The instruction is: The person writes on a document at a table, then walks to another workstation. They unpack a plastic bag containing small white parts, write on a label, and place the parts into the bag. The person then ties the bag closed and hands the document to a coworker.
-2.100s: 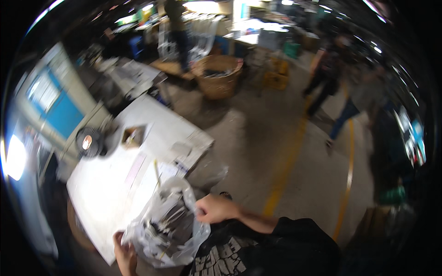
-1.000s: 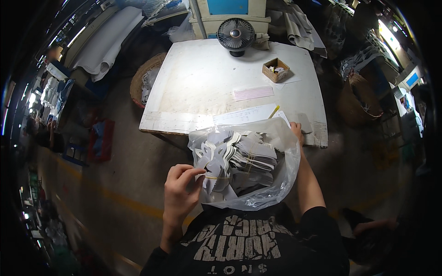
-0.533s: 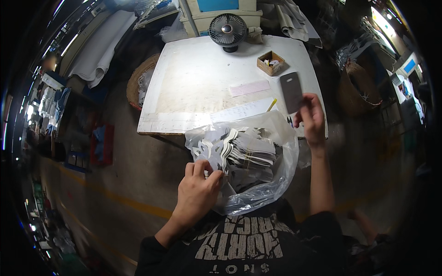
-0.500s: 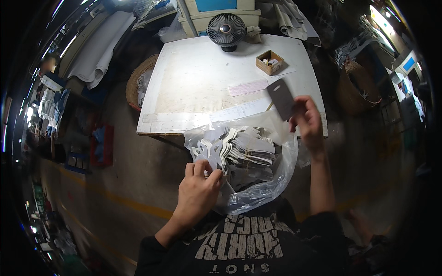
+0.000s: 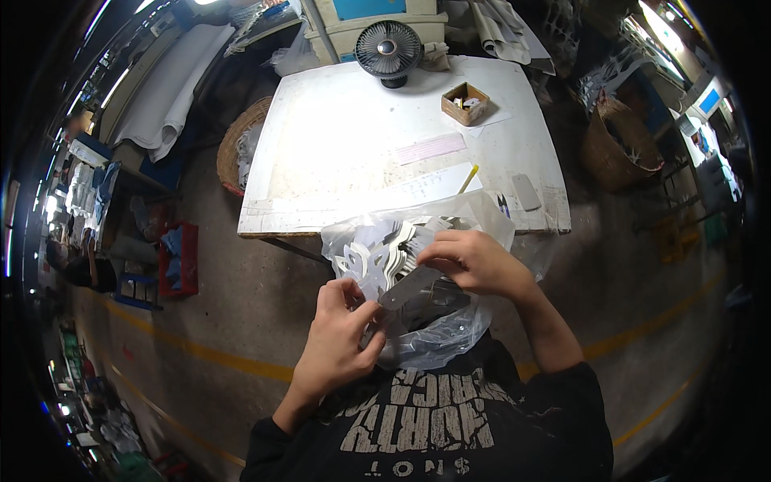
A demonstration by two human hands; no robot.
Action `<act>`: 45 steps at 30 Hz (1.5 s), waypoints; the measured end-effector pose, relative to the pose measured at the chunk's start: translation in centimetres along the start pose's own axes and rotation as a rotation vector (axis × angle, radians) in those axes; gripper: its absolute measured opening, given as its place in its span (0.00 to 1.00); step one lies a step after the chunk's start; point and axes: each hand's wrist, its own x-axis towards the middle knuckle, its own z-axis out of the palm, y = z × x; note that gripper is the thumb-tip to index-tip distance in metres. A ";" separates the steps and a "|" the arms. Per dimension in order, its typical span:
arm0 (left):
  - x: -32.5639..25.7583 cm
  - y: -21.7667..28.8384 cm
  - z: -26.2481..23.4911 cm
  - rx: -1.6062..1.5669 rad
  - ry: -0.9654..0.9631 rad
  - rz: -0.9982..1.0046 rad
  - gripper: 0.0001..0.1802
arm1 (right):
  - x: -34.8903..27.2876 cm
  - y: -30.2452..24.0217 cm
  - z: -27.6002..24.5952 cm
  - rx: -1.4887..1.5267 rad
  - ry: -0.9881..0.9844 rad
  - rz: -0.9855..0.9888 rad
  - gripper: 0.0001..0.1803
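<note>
A narrow, flat, dark grey piece (image 5: 411, 287) is held slantwise between the two hands, above the open mouth of a clear plastic bag (image 5: 496, 215). Its upper right end is pinched by the fingertips of the right hand (image 5: 478, 262). The left hand (image 5: 341, 328) is curled at the lower left end, thumb and fingers drawn near each other; whether anything is gripped there cannot be told. Stacks of white and pale grey cut-out sheets (image 5: 392, 255) are contained in the bag, partly covered by the right hand. The bag is seen between the black printed shirt (image 5: 418, 418) and the near edge of a white-topped table (image 5: 321, 145). On the table, a sheet of white paper with writing (image 5: 424, 188) is overlapped by a yellow pen (image 5: 469, 178). A rounded, rectangular grey slab (image 5: 526, 193) is placed to their right. Farther back, a pink-and-white printed slip (image 5: 431, 149), a small square brown box (image 5: 464, 117) and a round black fan (image 5: 388, 50) are set out.
</note>
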 end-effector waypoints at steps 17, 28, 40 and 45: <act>-0.8 -2.4 1.5 -0.309 0.131 -0.069 0.05 | 1.8 -0.3 1.3 -0.217 0.092 -0.177 0.15; -0.7 -2.0 1.7 -0.339 0.154 -0.110 0.06 | 3.4 -3.1 4.0 -0.288 0.069 -0.421 0.20; -2.9 -2.3 1.0 -0.258 0.285 -0.429 0.09 | 0.5 1.6 -2.1 -0.793 0.569 0.195 0.36; -3.3 0.9 -0.8 -0.208 0.222 0.007 0.19 | 2.3 3.7 -3.0 -0.631 0.295 0.222 0.19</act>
